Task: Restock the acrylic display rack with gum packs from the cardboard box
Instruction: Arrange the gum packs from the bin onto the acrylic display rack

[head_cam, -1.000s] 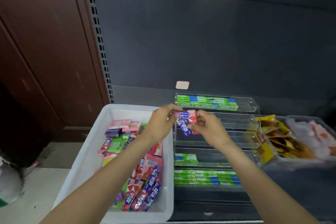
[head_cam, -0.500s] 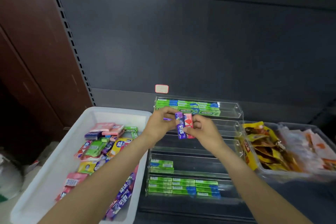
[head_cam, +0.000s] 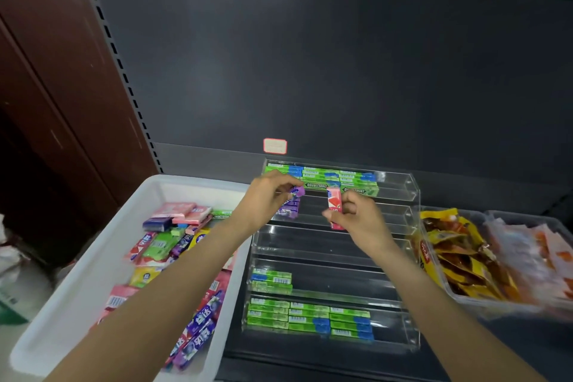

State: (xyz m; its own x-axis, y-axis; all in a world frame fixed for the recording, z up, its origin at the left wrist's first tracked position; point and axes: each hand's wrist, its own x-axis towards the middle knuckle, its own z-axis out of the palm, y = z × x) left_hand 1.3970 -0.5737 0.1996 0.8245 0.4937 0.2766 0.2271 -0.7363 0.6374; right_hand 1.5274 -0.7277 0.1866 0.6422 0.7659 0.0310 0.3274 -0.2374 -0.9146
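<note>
The stepped acrylic display rack [head_cam: 403, 220] stands on the dark shelf. Green gum packs [head_cam: 338, 180] fill its top tier, and more green packs [head_cam: 310, 318] lie in the two lowest tiers. The middle tiers hold nothing. My left hand [head_cam: 266, 198] pinches purple gum packs [head_cam: 293, 203] over the left end of the second tier. My right hand [head_cam: 359, 220] holds a pink gum pack [head_cam: 335, 203] upright over the middle of that tier. The white bin [head_cam: 93, 257] at left holds several loose purple, pink, green and yellow packs.
A clear tub [head_cam: 483, 304] of yellow and orange snack packets [head_cam: 459, 257] sits right of the rack, touching it. A price label [head_cam: 275, 145] sticks to the dark back panel. A perforated shelf upright [head_cam: 121, 71] and brown wall stand at left.
The hands held the purple and pink packs together before; now they have drawn apart, purple in the left, pink in the right, lower toward the second tier.
</note>
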